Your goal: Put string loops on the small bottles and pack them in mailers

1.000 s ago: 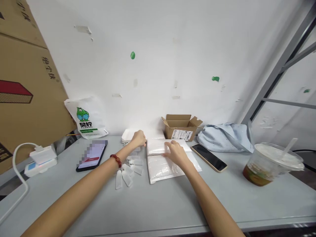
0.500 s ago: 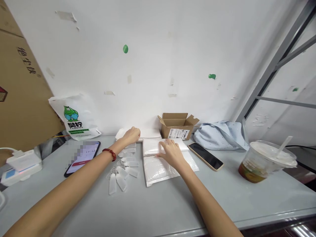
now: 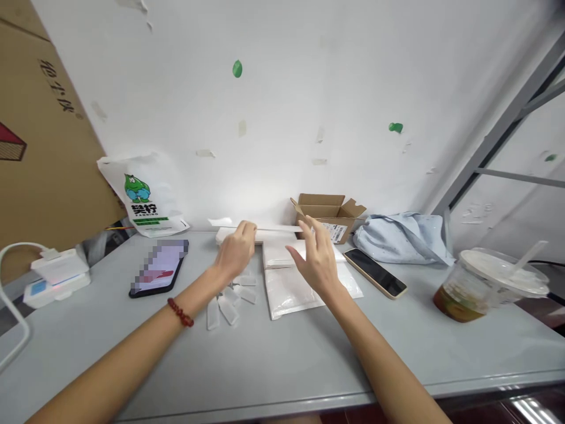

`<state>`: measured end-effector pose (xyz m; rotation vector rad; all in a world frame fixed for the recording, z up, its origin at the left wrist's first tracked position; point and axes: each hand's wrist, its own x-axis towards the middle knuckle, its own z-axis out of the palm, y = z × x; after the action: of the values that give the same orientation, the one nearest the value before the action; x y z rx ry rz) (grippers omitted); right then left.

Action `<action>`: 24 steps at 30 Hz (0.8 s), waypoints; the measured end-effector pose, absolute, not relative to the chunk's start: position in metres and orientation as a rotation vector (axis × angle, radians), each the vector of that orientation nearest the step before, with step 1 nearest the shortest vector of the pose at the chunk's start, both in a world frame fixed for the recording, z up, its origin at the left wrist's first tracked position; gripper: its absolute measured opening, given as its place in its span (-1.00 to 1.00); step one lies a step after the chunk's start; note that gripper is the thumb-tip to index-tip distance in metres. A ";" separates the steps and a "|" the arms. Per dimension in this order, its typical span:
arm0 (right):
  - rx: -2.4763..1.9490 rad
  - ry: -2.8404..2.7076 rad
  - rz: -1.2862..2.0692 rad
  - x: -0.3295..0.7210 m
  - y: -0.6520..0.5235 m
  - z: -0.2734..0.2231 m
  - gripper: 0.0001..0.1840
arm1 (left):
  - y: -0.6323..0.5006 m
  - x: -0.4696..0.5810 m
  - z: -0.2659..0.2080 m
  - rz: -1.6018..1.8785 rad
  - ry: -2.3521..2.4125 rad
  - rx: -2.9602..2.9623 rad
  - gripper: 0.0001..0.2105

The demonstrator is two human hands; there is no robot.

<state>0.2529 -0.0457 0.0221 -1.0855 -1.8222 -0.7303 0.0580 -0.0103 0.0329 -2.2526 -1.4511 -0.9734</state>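
My left hand (image 3: 238, 250), a red bead bracelet on its wrist, is closed on the near edge of a thin white sheet (image 3: 279, 228). The sheet is raised and seen almost edge-on, its left end curling up; I cannot tell whether it is paper or an envelope. Under it lies a white stack (image 3: 222, 237), partly hidden by that hand. My right hand (image 3: 316, 259) hovers with fingers apart by the sheet's right end. Below it, white bubble mailers (image 3: 295, 294) lie flat on the table. Several translucent white tags (image 3: 228, 307) lie left of the mailers.
Against the wall stands an open cardboard box (image 3: 327, 206), beside a light blue cloth bag (image 3: 399, 238). Two phones, one dark-screened (image 3: 375, 272) and one lit (image 3: 161, 268), flank the work area. A lidded drink cup (image 3: 479, 285) stands right; a white charger (image 3: 59, 277) lies left.
My left hand has lifted the white sheet off the stack at the back. My right hand has risen off the bubble mailers toward the sheet's right end. The view has shifted slightly.
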 end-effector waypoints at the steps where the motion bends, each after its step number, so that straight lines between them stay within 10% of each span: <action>1: -1.090 -1.863 -0.786 0.247 -0.049 0.022 -0.54 | -0.020 0.059 0.026 -1.071 -1.308 -2.272 -0.81; 7: -1.271 -1.906 -0.924 0.229 -0.051 0.010 -0.70 | -0.049 0.057 0.004 -1.298 -0.740 -2.327 -0.75; 15: -1.201 -1.976 -0.903 0.243 -0.040 -0.002 -0.63 | -0.035 0.012 0.033 -2.131 -2.279 -1.998 -0.66; 24: -1.231 -2.339 -0.613 0.225 -0.060 0.017 -0.26 | -0.041 0.019 0.034 -2.384 -2.357 -2.670 -0.69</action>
<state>0.2251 -0.0595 0.0169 -1.2313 -2.3394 -0.6134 0.0190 -0.0406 0.0344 -2.6698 -2.3567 -2.3836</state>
